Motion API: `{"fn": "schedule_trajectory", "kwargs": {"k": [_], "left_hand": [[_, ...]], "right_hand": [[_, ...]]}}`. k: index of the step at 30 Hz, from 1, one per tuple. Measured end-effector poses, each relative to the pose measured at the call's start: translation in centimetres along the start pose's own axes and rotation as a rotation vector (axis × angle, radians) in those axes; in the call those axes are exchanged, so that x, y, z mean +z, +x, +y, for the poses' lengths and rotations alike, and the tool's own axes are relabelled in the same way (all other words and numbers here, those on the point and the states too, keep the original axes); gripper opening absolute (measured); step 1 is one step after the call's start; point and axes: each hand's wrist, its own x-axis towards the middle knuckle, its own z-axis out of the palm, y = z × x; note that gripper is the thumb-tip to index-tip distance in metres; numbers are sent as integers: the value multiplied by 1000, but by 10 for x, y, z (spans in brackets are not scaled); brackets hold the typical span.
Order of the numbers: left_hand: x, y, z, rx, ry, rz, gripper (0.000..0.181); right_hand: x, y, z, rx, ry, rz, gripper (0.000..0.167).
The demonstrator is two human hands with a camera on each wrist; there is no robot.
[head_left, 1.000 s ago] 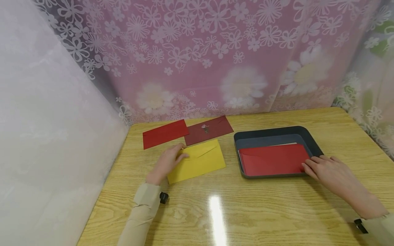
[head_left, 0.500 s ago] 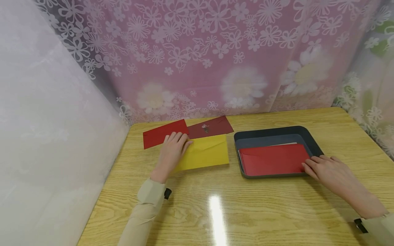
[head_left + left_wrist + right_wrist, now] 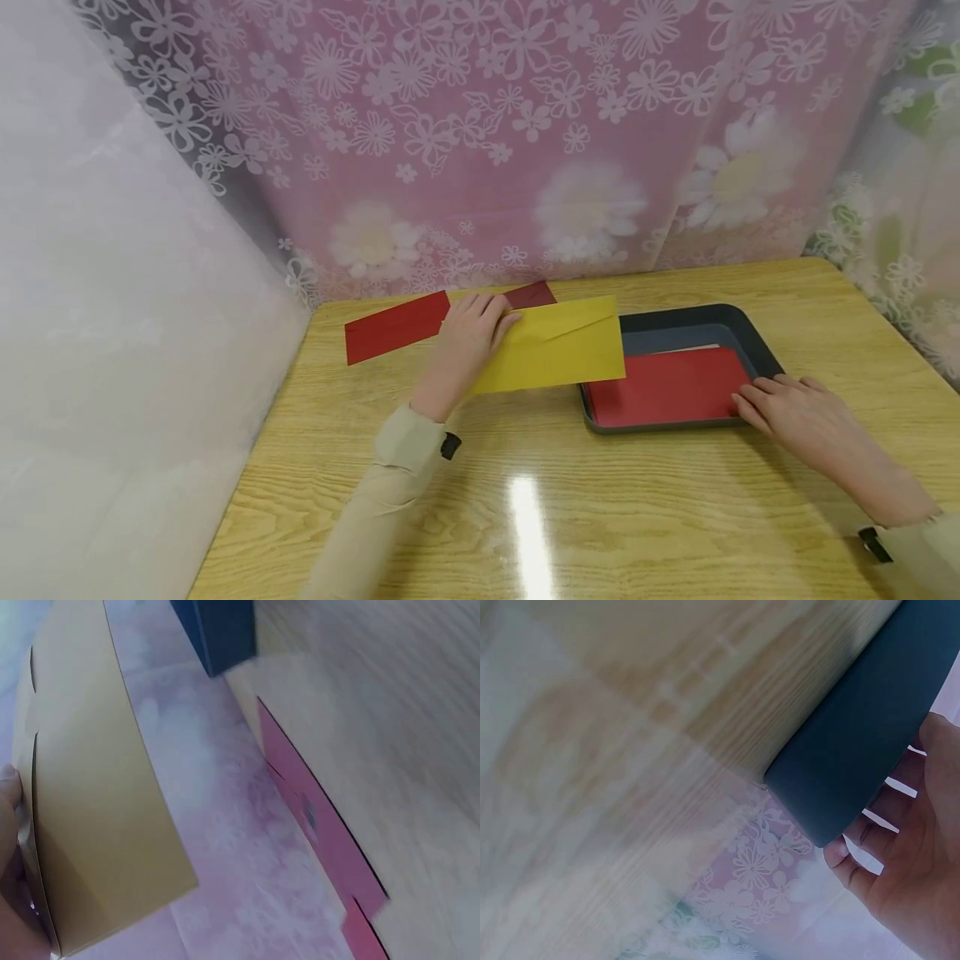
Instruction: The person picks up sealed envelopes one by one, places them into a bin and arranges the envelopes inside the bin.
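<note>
My left hand (image 3: pixel 467 346) pinches the left end of a yellow envelope (image 3: pixel 564 346), lifted above the table and tilted, its flap side showing. The envelope's right end overlaps the left edge of a dark grey tray (image 3: pixel 678 321). In the left wrist view the yellow envelope (image 3: pixel 105 795) looks tan, with the thumb on its edge. My right hand (image 3: pixel 802 421) holds the tray's right rim near the front corner; the right wrist view has the fingers curled over the tray wall (image 3: pixel 847 727). A red envelope (image 3: pixel 667 387) lies in the tray, over something pale.
On the wooden table (image 3: pixel 420 517), a red envelope (image 3: pixel 393 327) lies at the back left. Beside it is a dark red envelope (image 3: pixel 531 294), partly hidden by the yellow one. A floral curtain (image 3: pixel 487 167) hangs behind, and a white sheet (image 3: pixel 135 350) hangs at the left.
My left hand has picked the yellow envelope up off the table and carried it right and away from me, to the tray's left edge. The right hand has stayed at the tray.
</note>
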Motion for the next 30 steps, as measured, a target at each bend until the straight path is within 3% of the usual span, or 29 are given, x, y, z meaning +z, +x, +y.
{"fn": "schedule_trajectory", "kwargs": {"k": [6, 11, 13, 20, 26, 30], "left_hand": [[17, 29, 28, 45, -14, 35, 20], [32, 48, 54, 39, -49, -2, 20], [36, 55, 64, 34, -82, -37, 20], [53, 72, 96, 7, -155, -150, 23], [73, 74, 111, 22, -163, -288, 28], [87, 71, 115, 21, -143, -370, 30]], "right_hand": [[0, 0, 1, 7, -10, -29, 20], [0, 1, 1, -3, -7, -3, 20], [0, 1, 1, -11, -7, 9, 26], [0, 0, 1, -27, -15, 24, 75], [-2, 1, -1, 26, -9, -40, 22], [-2, 2, -2, 65, -7, -79, 22]]}}
